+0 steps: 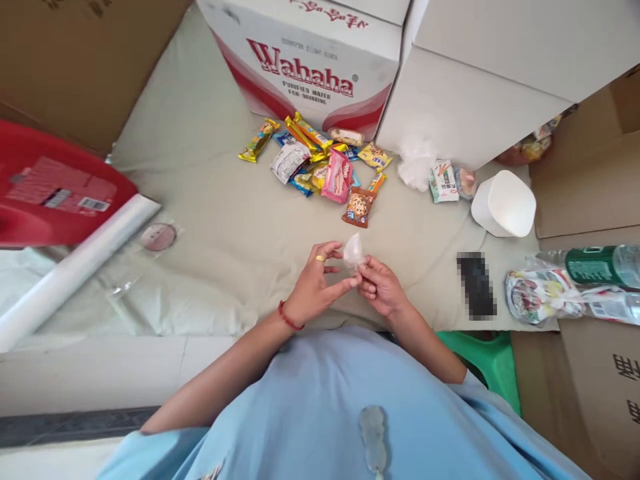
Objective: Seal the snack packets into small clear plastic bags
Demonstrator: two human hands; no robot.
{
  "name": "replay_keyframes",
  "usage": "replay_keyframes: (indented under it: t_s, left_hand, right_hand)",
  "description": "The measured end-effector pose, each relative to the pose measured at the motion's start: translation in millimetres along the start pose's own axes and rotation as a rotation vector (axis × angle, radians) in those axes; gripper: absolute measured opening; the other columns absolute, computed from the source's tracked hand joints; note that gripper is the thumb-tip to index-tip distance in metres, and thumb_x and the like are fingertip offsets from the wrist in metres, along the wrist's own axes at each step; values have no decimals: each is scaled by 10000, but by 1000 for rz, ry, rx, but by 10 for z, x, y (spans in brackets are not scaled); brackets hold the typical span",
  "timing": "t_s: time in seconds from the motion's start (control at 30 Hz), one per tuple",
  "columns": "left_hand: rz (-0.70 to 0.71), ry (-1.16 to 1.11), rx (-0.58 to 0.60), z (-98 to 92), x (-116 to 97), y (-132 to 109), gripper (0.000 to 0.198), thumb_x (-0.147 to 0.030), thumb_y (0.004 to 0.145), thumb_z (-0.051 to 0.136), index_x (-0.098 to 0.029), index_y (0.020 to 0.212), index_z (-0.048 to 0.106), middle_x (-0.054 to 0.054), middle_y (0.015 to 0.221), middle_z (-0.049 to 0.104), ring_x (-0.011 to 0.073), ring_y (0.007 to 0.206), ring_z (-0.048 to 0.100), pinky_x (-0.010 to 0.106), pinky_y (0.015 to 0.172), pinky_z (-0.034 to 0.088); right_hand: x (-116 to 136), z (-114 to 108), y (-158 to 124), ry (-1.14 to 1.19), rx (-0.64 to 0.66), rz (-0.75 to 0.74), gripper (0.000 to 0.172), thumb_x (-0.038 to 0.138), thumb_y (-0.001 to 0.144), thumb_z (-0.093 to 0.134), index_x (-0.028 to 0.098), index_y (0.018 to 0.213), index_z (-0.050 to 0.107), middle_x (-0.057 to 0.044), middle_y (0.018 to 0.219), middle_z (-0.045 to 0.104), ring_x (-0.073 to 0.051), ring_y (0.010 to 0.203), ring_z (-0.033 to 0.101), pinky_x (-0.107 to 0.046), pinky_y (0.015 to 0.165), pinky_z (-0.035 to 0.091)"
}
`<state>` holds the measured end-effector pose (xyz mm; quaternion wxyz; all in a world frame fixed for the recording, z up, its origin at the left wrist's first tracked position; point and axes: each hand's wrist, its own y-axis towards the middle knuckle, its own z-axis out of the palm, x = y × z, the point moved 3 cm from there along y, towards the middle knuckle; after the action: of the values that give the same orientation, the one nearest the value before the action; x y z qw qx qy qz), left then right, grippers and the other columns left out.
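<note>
A small, clear, puffed plastic bag (353, 251) is held up over the cloth in front of my body. The fingers of my right hand (384, 288) pinch its lower end. My left hand (317, 283) curves round its left side, with the thumb at the pinched end and the index fingertip against the bag. Whether anything is inside the bag, I cannot tell. Just beyond the hands lies a brown cookie packet (359, 207). Behind it is a pile of wrapped snacks, among them a pink packet (338, 176) and a yellow bar (259, 140).
A Wahaha carton (310, 73) stands behind the snacks. To the right are crumpled clear plastic (417, 163), a white container (504, 203), a pixelated dark object (477, 285) and a bottle (595, 265). A white roll (75, 273), a round pink packet (159, 237) and a red container (50, 187) lie left.
</note>
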<state>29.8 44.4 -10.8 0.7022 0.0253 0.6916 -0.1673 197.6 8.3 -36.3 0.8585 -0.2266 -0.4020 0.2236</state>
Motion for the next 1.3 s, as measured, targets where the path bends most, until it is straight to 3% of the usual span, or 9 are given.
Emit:
replay_keyframes:
  t_s: [0.17,0.3,0.5,0.6,0.73,0.87,1.0,1.17,1.3]
  left_hand:
    - [-149,-59,-46,-135,171,26,353,-504,755,806,-185,836,680,-14,733,622,134,690,564,277,700,476]
    - [-191,-128,-175,-320,256,-50,381,-502,692,860,-192,806,669,-38,678,606,114,640,525,257,658,439]
    - [-202,-209,-193,-371,237,-102,421,-562,733,841,-191,767,645,-22,700,624,103,617,516,259,642,426]
    - [-208,-183,-165,-330,251,-95,459,-610,749,824,-196,749,626,-28,662,601,104,603,498,262,643,420]
    - [-213,-186,-88,-310,277,-88,497,-649,758,812,-197,738,609,-33,643,575,104,599,478,255,623,396]
    - [-234,-130,130,-391,215,-114,456,-596,749,845,-189,719,641,-15,675,585,113,626,488,255,623,396]
    - [-215,-98,287,-455,107,-147,370,-483,751,868,-180,696,662,57,932,670,150,793,588,275,730,472]
    - [-199,-161,122,-512,139,-98,366,-466,749,863,-195,724,620,81,992,716,186,884,630,306,808,501]
    - [-159,-73,-172,-672,166,-77,382,-452,698,896,-200,838,646,39,965,700,161,866,631,290,816,494]
  right_hand:
    - [72,12,-24,52,100,59,330,343,749,829,223,842,536,90,554,527,-33,407,173,-153,350,157]
    - [173,-64,101,-41,58,29,353,382,735,830,231,823,523,79,579,543,-47,427,220,-170,372,177]
    - [362,-122,72,-445,-231,-518,361,568,862,764,259,963,605,23,830,602,-103,606,459,-233,550,408]
    - [385,45,-38,-824,-54,-712,414,580,834,805,287,1085,656,-57,1075,646,-194,865,581,-349,787,526]
    - [327,209,-60,-1205,113,-775,276,526,893,759,282,1017,721,-104,1227,665,-291,1147,565,-496,1046,460]
    - [411,131,-35,-962,164,-690,228,479,979,674,263,912,693,-73,1076,704,-247,1058,626,-463,1012,481]
    - [497,-12,-7,-634,155,-416,306,522,907,764,233,876,666,-23,881,690,-161,740,620,-319,716,520]
    - [477,-39,65,-460,101,-170,395,536,787,863,213,820,638,71,585,533,-72,449,383,-215,435,308]
    - [457,-35,81,-325,5,-152,433,514,721,910,217,818,610,97,574,478,-42,428,306,-183,397,233]
